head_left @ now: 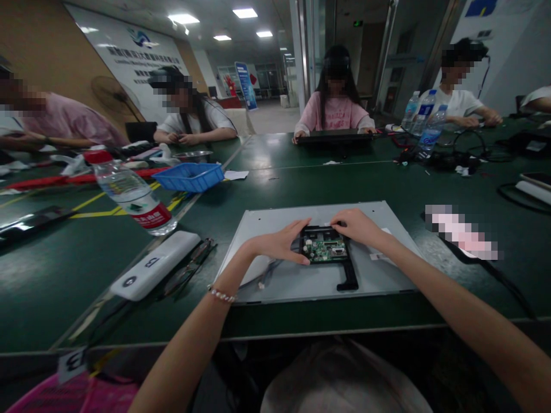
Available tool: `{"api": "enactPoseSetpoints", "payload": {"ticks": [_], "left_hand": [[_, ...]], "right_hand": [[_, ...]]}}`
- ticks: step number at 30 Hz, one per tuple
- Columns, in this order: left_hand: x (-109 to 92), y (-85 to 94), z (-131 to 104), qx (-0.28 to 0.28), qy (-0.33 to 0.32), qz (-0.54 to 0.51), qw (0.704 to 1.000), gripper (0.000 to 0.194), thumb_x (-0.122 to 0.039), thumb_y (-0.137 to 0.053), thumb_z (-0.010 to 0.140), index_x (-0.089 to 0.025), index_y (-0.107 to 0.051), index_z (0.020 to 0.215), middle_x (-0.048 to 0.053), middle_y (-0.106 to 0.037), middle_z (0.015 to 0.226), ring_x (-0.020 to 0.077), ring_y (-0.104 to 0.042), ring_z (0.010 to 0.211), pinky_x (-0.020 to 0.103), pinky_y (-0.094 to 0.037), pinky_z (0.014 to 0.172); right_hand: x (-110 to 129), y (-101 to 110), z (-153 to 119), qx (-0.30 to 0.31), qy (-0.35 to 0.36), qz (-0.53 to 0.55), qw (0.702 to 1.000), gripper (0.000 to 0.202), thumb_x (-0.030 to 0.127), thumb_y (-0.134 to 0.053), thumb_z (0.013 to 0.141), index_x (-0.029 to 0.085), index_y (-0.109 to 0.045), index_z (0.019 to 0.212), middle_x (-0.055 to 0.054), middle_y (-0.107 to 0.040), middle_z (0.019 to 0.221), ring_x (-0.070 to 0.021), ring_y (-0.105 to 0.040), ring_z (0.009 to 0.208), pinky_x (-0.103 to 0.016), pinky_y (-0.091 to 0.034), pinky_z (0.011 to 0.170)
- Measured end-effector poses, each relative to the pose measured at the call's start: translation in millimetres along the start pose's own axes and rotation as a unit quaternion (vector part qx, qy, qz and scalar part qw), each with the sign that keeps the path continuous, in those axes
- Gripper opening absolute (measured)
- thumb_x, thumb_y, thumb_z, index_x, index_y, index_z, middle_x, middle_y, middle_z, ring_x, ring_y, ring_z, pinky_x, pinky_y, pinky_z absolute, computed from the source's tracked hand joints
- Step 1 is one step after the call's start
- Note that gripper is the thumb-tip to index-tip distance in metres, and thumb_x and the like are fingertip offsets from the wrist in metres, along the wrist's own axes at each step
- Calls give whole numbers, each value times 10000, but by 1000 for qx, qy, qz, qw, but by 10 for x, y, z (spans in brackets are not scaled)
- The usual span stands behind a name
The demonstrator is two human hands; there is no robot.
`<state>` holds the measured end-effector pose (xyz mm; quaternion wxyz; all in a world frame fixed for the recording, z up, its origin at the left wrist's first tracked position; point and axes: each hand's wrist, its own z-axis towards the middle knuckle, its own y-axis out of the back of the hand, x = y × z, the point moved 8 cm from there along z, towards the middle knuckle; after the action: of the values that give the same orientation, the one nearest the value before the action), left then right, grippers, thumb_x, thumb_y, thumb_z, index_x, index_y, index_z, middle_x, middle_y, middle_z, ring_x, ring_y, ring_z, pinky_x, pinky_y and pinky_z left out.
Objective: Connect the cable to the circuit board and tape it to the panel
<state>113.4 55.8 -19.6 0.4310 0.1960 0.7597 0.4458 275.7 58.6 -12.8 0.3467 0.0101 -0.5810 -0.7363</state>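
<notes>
A black plastic frame (352, 269) with a leg bent at its lower end lies on a flat grey panel (279, 289). Inside the frame sits a green circuit board (325, 250) with a metal connector. My left hand (282, 241) grips the frame's left side, thumb at the lower corner and fingers at the upper one. At the frame's upper right corner, the fingers of my right hand (353, 226) are bent and pressed together; what lies between them is hidden. A white cable (261, 281) trails on the panel below my left hand.
To the left are a water bottle (133, 198), a white power bank (155, 265), glasses (189, 267) and a blue tray (189, 176). A phone-like object (460, 232) with a cable lies right. Across the green table (301, 183), several people sit; one holds a dark panel (336, 137).
</notes>
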Motion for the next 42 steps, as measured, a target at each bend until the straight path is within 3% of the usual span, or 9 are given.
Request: {"api": "enactPoseSetpoints", "payload": {"ticks": [7, 13, 22, 29, 36, 42], "left_hand": [[33, -23, 1, -6, -11, 5, 1000, 1163, -684, -640, 684, -141, -3, 1493, 173, -50, 1559, 333, -80, 1431, 446, -139, 1162], [25, -27, -1, -1, -8, 5, 1000, 1166, -698, -628, 682, -156, 10, 1494, 166, -51, 1560, 340, -74, 1431, 456, -142, 1159], [40, -35, 24, -14, -32, -2, 999, 1151, -686, -643, 675, -184, -13, 1497, 149, -84, 1559, 344, -85, 1429, 467, -153, 1156], [24, -39, 13, -7, -30, 5, 1000, 1140, -678, -637, 690, -168, -11, 1495, 160, -77, 1555, 332, -89, 1429, 460, -160, 1157], [25, -43, 18, -5, -39, 5, 999, 1127, -669, -626, 708, -170, 7, 1495, 160, -60, 1558, 333, -85, 1431, 475, -151, 1157], [18, -40, 18, -5, -36, 7, 999, 1135, -667, -631, 702, -144, -8, 1493, 169, -52, 1558, 330, -93, 1430, 456, -148, 1164]], "right_hand": [[57, -13, -13, 4, -1, -35, 999, 214, 211, -511, 884, 184, -719, 928, -76, -721, 971, -226, -644, 921, -341, -468, 841], [80, 15, -29, -4, 4, 11, 1000, 227, 286, -511, 907, 193, -718, 919, -59, -726, 941, -209, -647, 872, -328, -463, 800], [17, -48, 33, -14, 24, 29, 999, 148, 188, -588, 856, 189, -730, 896, -66, -715, 926, -201, -631, 870, -331, -463, 804], [34, -58, 31, -12, 13, 35, 999, 158, 215, -580, 867, 194, -732, 902, -63, -719, 936, -203, -636, 884, -339, -468, 819], [-48, 276, -91, -45, -31, 11, 998, 224, 246, -523, 891, 187, -709, 1001, -60, -710, 1006, -202, -635, 931, -345, -472, 856], [-472, 482, -350, 47, -142, 2, 989, 227, 262, -566, 831, 181, -724, 972, -66, -722, 977, -209, -663, 882, -338, -510, 810]]}}
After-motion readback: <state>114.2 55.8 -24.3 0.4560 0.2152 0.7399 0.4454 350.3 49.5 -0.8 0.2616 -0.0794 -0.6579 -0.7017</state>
